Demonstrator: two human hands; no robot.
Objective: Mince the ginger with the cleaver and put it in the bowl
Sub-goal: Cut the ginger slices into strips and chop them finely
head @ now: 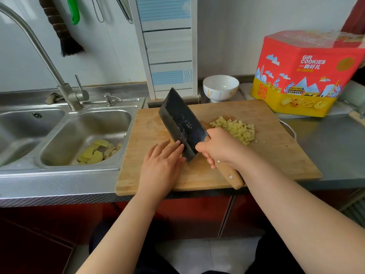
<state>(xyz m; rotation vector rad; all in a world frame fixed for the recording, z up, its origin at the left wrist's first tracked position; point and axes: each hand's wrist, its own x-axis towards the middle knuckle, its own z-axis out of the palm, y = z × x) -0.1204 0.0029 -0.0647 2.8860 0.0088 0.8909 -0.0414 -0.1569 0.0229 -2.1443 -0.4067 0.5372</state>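
A dark cleaver stands tilted over the wooden cutting board, blade pointing away from me. My right hand grips its wooden handle. My left hand lies flat beside the blade, straight fingertips touching its left face near the heel. A pile of small yellow ginger cubes sits on the board just right of the blade, partly behind my right hand. The white bowl stands empty behind the board's far edge.
A double steel sink lies left of the board, with ginger peels in the near basin and a tall faucet. A red and yellow cookie tin stands at the back right. A metal rim pokes out under the board's right edge.
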